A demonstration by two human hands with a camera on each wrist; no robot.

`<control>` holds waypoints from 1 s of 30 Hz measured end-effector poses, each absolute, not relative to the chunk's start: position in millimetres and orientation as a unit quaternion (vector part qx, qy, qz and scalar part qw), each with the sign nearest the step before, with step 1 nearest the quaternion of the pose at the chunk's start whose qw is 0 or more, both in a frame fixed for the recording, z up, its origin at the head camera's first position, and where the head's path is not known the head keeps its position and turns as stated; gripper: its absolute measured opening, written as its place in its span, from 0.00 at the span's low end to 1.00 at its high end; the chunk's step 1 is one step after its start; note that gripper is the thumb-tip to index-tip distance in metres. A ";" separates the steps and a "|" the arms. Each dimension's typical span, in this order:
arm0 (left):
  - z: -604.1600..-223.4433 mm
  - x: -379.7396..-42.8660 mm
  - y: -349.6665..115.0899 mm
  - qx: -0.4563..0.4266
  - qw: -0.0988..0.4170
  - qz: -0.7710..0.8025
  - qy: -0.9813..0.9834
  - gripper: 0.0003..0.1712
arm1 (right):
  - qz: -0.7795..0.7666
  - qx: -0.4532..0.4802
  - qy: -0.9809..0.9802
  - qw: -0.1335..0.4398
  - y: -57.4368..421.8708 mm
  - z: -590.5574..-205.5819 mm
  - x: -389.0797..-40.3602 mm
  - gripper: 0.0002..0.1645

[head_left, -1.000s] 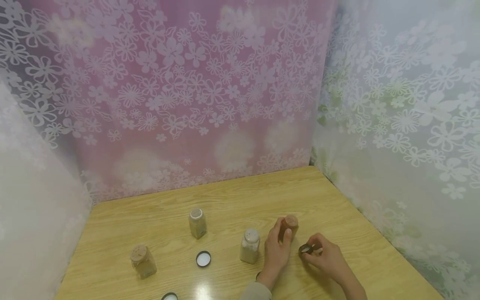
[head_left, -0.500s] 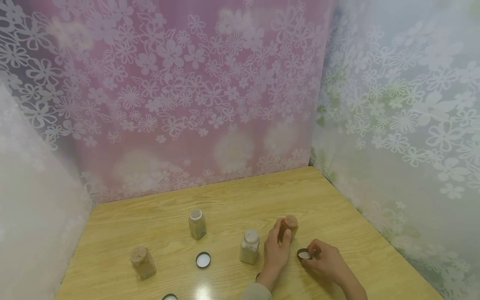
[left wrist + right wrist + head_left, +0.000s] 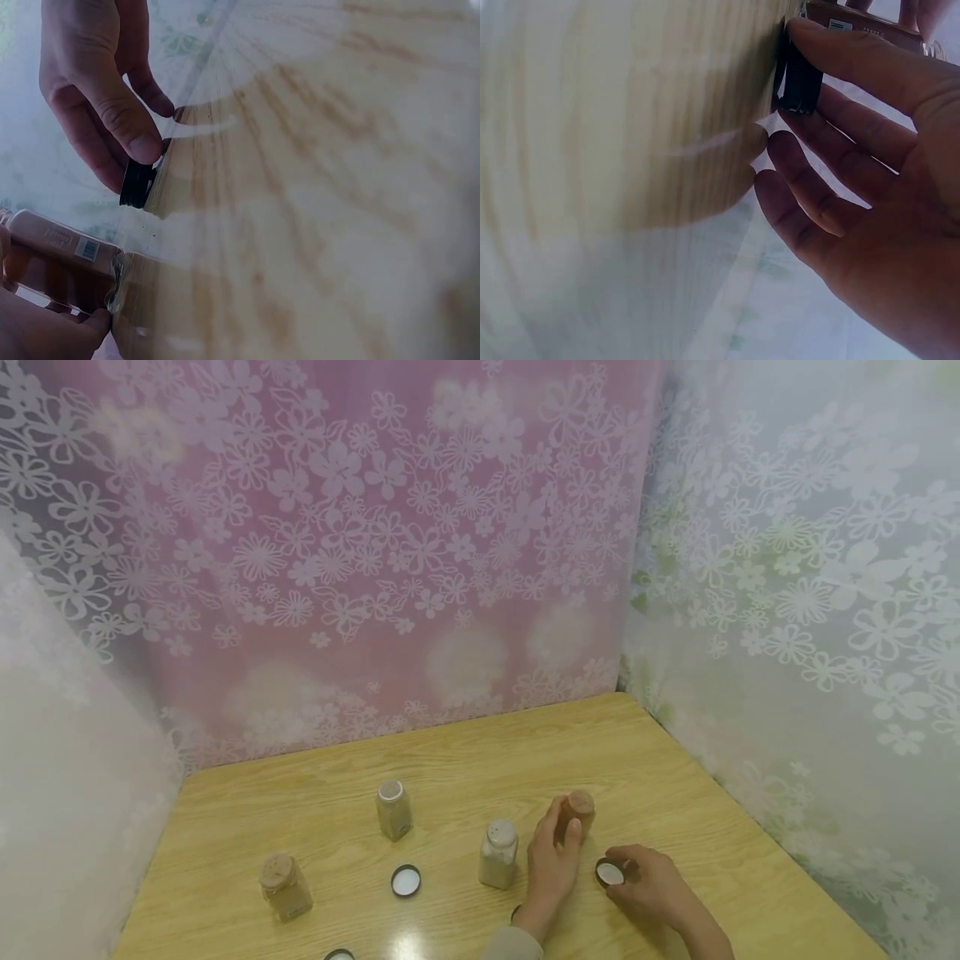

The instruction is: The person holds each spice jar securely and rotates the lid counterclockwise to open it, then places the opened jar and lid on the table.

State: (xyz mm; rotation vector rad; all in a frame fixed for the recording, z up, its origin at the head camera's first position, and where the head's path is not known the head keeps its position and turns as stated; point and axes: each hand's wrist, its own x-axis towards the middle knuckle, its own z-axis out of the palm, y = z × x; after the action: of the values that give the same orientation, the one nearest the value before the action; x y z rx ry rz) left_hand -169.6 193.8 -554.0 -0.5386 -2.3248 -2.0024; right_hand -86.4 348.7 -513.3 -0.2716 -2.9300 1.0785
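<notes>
My left hand (image 3: 553, 860) grips a spice jar (image 3: 581, 814) of reddish-brown powder, which stands upright on the table. A barcode label shows on this jar (image 3: 56, 255) in the left wrist view. To the right of it, my right hand (image 3: 656, 885) pinches a black lid (image 3: 611, 872) between thumb and fingers. The lid's white inside faces up, and it sits at the tabletop, apart from the jar. In the right wrist view the thumb lies against one side of the lid (image 3: 802, 82), with the other fingers spread loosely below.
Just left of my left hand stands a jar (image 3: 498, 854) of pale powder with a perforated top. Farther left are a greenish-grey jar (image 3: 394, 810) and a tan jar (image 3: 285, 887). Two black-rimmed lids (image 3: 406, 881) lie white side up; another dark rim peeks out by my left wrist.
The lid in my right hand has gone from tilted to lying flatter at the table, and the right fingers have shifted around its rim. My left hand and the jar stay put.
</notes>
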 end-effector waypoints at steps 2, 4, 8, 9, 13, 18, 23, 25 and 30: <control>-554.7 -169.9 193.0 -0.169 0.014 -0.644 -0.746 0.28 | 0.344 -0.085 -0.935 0.002 347.6 -513.9 -87.7 0.32; -555.3 -169.7 191.8 -0.165 0.015 -0.645 -0.746 0.29 | 0.344 -0.083 -0.935 -0.002 346.3 -514.6 -88.5 0.32; -554.7 -167.8 189.4 -0.157 0.020 -0.649 -0.744 0.31 | 0.339 -0.081 -0.937 -0.006 344.9 -515.3 -90.0 0.33; -554.2 -167.3 188.8 -0.158 0.022 -0.651 -0.742 0.31 | 0.340 -0.080 -0.937 -0.007 344.8 -515.2 -90.6 0.34; -551.8 -164.9 186.7 -0.157 0.024 -0.654 -0.739 0.32 | 0.342 -0.073 -0.937 -0.008 344.7 -514.7 -92.9 0.36; -550.1 -162.5 184.6 -0.150 0.017 -0.656 -0.739 0.32 | 0.334 -0.070 -0.940 -0.006 343.7 -514.2 -94.4 0.36; -549.3 -162.5 182.6 -0.151 0.021 -0.653 -0.742 0.33 | 0.324 -0.064 -0.944 -0.002 344.1 -515.0 -96.0 0.37; -549.5 -161.4 182.3 -0.145 0.020 -0.647 -0.748 0.35 | 0.326 -0.062 -0.943 -0.003 345.0 -514.7 -96.0 0.38; -552.1 -150.4 179.8 -0.113 -0.009 -0.636 -0.763 0.40 | 0.332 -0.057 -0.942 -0.010 345.9 -509.7 -94.5 0.37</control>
State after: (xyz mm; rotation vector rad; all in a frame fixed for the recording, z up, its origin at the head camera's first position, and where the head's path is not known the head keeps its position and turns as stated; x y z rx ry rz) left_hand -150.4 179.8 -552.1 -0.3573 -2.4122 -2.0089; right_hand -94.5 345.9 -509.7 -0.1792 -2.9768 1.0480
